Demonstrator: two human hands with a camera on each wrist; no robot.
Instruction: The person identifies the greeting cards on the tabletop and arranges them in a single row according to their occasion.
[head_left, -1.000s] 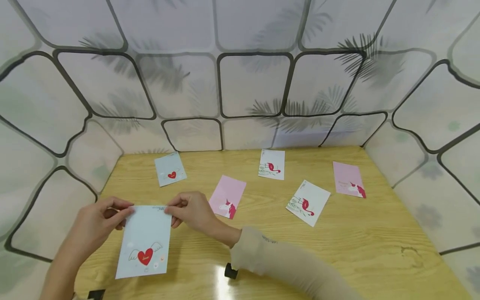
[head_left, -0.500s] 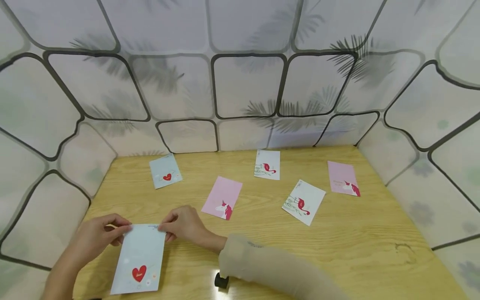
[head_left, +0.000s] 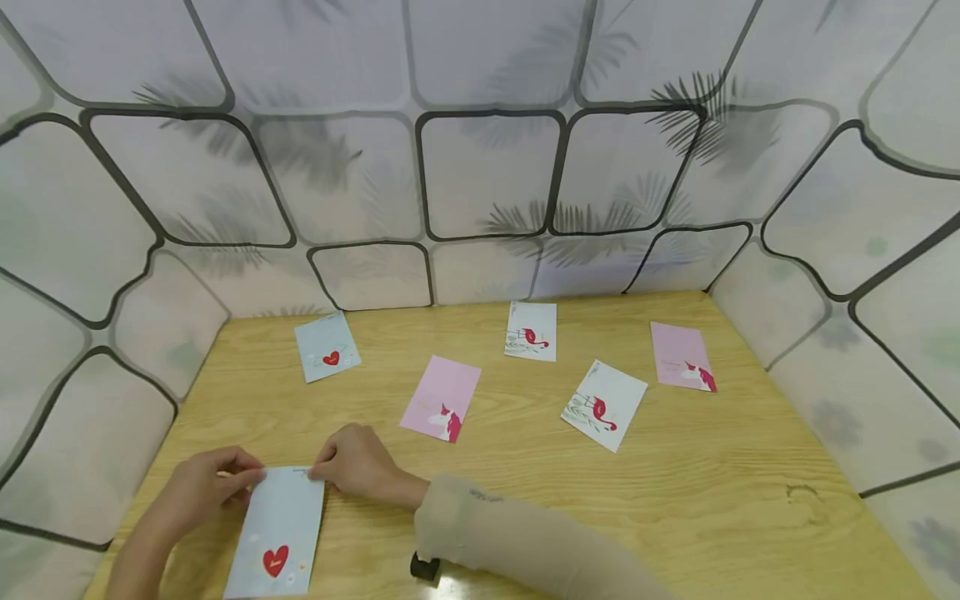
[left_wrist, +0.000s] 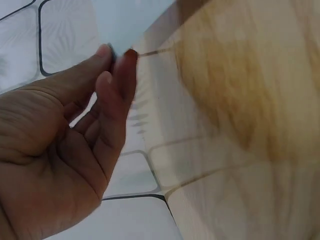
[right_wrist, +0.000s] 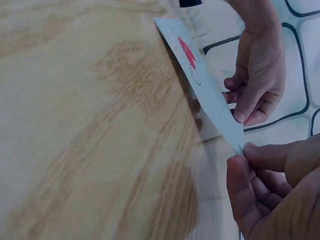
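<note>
A light blue card (head_left: 281,521) with a red heart is held by its two far corners near the table's front left. My left hand (head_left: 206,487) pinches the far left corner between thumb and fingers, as the left wrist view also shows on the card (left_wrist: 132,20). At the far right corner, my right hand (head_left: 362,462) pinches the same card. In the right wrist view the card (right_wrist: 207,97) slants over the wood, its lower end close to or touching the tabletop; contact is hard to tell.
On the wooden table (head_left: 712,483) lie another blue heart card (head_left: 327,346), two pink unicorn cards, left (head_left: 441,398) and right (head_left: 683,356), and two white flamingo cards, back (head_left: 531,331) and front (head_left: 604,406). Patterned cloth walls (head_left: 487,175) enclose the back and sides.
Both hands have lowered the blue card toward the table and the front edge, keeping their pinch on its corners. The view has shifted slightly; the other cards lie as before.
</note>
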